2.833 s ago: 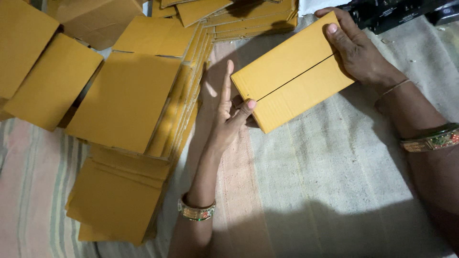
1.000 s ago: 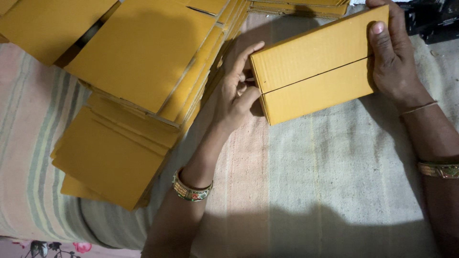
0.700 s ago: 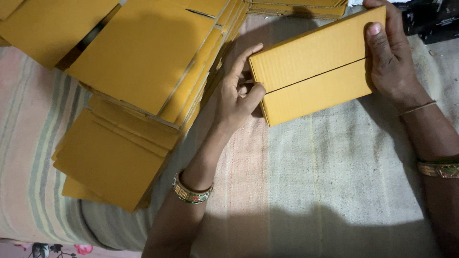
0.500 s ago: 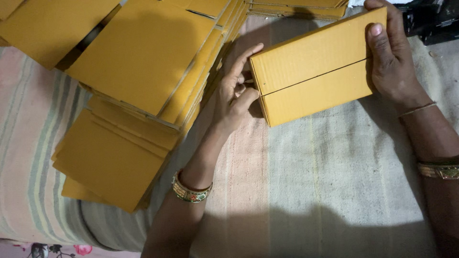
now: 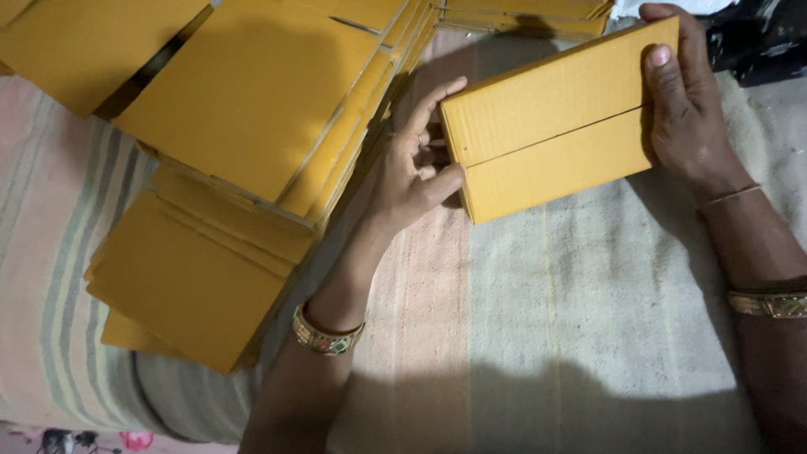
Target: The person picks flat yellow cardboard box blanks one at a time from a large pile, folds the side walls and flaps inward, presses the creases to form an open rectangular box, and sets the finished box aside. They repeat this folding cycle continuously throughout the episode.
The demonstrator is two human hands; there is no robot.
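A yellow corrugated cardboard box (image 5: pixel 555 134), folded shut with a seam across its top, sits slightly tilted above a striped cloth. My left hand (image 5: pixel 412 172) grips its left end, thumb on the front edge and fingers reaching behind. My right hand (image 5: pixel 685 101) clasps the right end, with the thumb pressed flat on the top face. Both wrists wear bangles.
Stacks of flat yellow cardboard sheets (image 5: pixel 244 101) spread over the left and top, with a lower pile (image 5: pixel 185 277) near my left forearm. More sheets (image 5: pixel 521 17) lie at the top edge. A dark object (image 5: pixel 756 38) sits at top right. The striped cloth (image 5: pixel 572 319) covers the surface.
The box has stayed held between both hands. My left fingers shifted a little at the box's left end; my right thumb still rests on top.
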